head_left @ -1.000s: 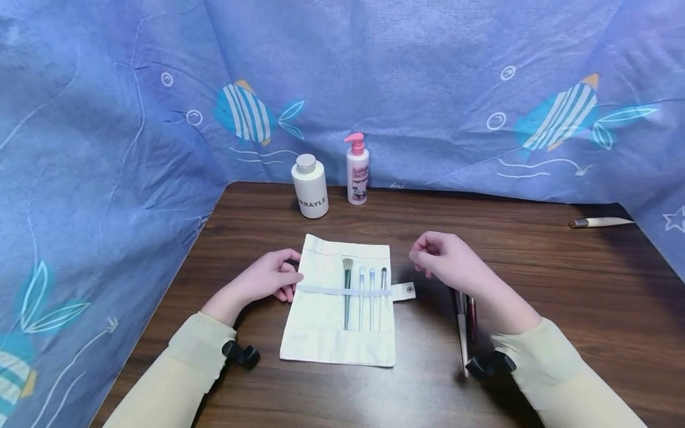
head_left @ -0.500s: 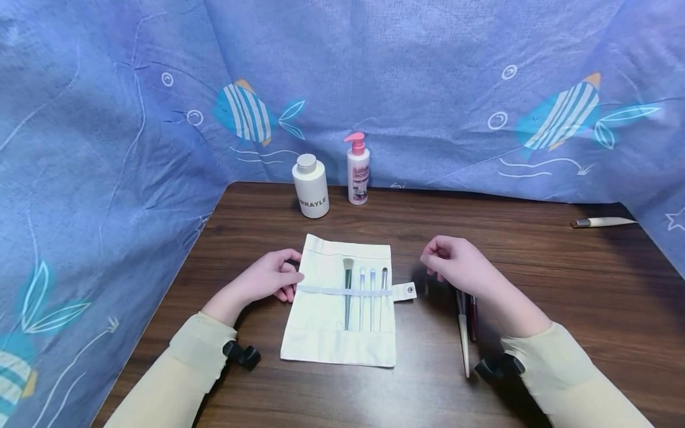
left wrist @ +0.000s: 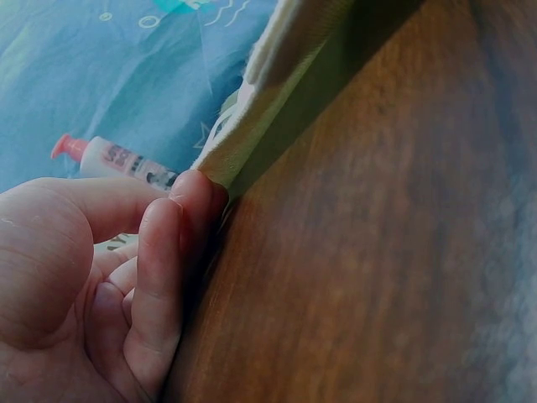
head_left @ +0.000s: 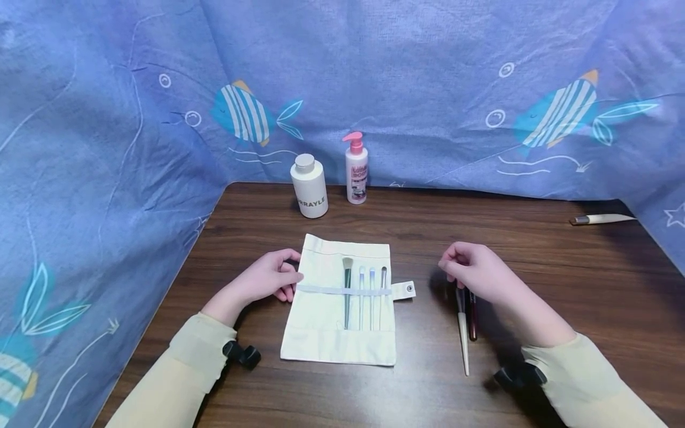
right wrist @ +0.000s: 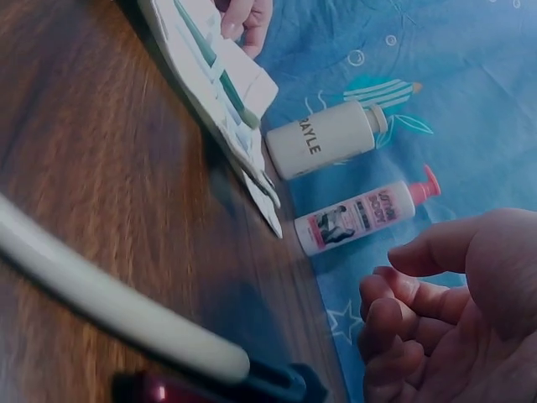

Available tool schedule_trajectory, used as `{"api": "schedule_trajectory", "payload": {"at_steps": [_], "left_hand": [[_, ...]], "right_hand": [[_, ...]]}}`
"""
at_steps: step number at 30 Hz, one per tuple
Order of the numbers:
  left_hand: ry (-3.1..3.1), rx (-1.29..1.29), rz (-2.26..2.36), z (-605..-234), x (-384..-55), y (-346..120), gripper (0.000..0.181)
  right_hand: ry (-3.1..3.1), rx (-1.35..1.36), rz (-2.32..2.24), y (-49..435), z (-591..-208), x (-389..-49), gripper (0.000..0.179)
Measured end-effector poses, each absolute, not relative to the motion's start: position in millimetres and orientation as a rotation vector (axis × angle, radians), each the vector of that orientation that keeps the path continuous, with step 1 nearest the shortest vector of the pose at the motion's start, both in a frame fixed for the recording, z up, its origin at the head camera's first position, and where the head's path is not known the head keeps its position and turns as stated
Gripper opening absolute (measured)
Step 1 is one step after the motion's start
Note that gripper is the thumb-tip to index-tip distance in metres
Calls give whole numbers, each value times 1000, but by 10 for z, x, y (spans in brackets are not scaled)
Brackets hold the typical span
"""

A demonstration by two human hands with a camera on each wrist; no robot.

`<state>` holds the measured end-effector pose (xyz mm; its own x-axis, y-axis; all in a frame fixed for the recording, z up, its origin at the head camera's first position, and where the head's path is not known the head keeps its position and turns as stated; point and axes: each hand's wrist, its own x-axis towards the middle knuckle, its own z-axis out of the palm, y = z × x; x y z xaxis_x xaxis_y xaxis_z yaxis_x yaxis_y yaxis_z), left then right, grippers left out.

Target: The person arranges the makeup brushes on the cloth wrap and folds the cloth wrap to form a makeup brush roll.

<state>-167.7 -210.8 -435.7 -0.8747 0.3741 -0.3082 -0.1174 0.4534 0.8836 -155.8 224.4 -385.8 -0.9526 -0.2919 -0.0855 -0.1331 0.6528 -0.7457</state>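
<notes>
A cream fabric brush roll (head_left: 316,345) lies unfolded, with a green-handled makeup brush (head_left: 347,291) and several slim pale brushes (head_left: 371,297) tucked under its strap. My left hand (head_left: 270,276) pinches the roll's left edge; the left wrist view shows thumb and finger together at the cloth edge (left wrist: 252,109). To the right, my right hand (head_left: 476,270) hovers over the heads of a white-handled brush (head_left: 464,348) and a dark red brush (head_left: 473,321). Its fingers curl loosely with nothing between them, as the right wrist view of this hand (right wrist: 445,311) shows.
A white bottle (head_left: 310,190) and a pink-topped pump bottle (head_left: 357,175) stand at the table's back. Another pale-handled brush (head_left: 602,219) lies at the far right edge. The roll's snap tab (head_left: 403,290) sticks out rightward. Blue fish-print cloth (head_left: 417,89) hangs behind.
My right hand has moved right and slightly nearer, from beside the snap tab to over the two loose brushes. The left hand and the roll have stayed put.
</notes>
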Motion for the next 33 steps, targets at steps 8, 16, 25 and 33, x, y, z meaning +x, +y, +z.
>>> {"api": "schedule_trajectory", "payload": {"at_steps": [8,16,25,33], "left_hand": [[2233,225,1427,-4364,-1682,-2103,43],[2227,207,1423,-4385,-1680,-2100,43],[2233,208,1414,-4384,-1698,-2076,41],[2241,196,1408,-4364,-1682,-2111,40]], "right_hand": [[2700,-324,-1138,2459,-3862,-1516,14],[2723,-303,-1079,2570,-3861,-1512,20],[2727,-337,-930,2715,-3840,-1533,31],[2669,-356,-916,2736,-3900,-1582,24]]}}
